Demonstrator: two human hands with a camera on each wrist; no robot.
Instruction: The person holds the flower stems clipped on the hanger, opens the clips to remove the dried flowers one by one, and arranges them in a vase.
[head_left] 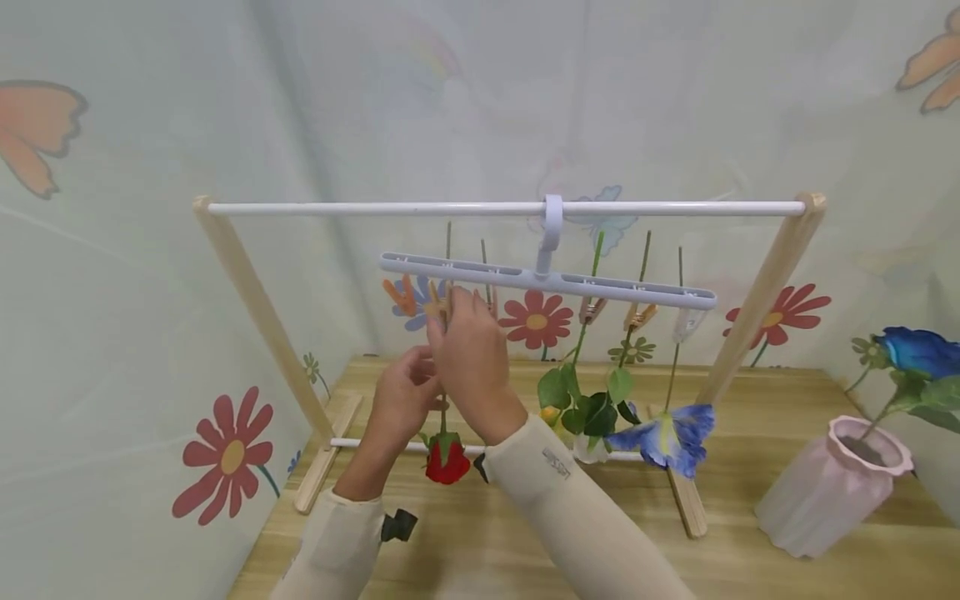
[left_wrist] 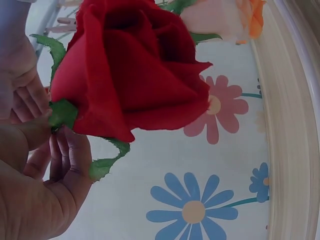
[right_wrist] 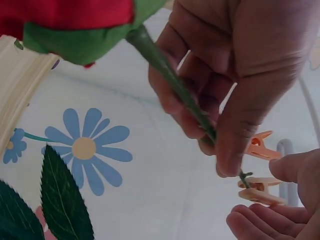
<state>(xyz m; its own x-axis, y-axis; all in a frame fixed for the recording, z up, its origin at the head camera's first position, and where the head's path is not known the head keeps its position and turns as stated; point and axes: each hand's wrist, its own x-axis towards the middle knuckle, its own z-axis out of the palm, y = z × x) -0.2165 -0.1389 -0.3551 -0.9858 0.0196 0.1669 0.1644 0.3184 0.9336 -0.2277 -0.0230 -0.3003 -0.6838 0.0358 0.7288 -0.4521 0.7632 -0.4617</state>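
Observation:
A red rose [head_left: 447,462] hangs head down with its green stem [right_wrist: 172,82] running up to a pale orange clothespin [right_wrist: 261,191] under a white hanger [head_left: 480,273]. My left hand [head_left: 403,396] pinches the stem with thumb and fingers, just below the clothespin. Higher up, my right hand [head_left: 474,354] has its thumb and fingers on either side of that clothespin. The right wrist view shows the stem's upper part meeting the clothespin. An orange clothespin [head_left: 402,294] without a flower is beside it. The rose's bloom partly covers my fingers in the left wrist view.
The hanger hooks over a white rod [head_left: 360,208] on a wooden stand [head_left: 258,317]. To the right, several other flowers hang from clothespins, including a blue one [head_left: 667,439]. A pink vase [head_left: 828,492] with a blue rose [head_left: 922,350] stands at the right of the wooden table [head_left: 442,558].

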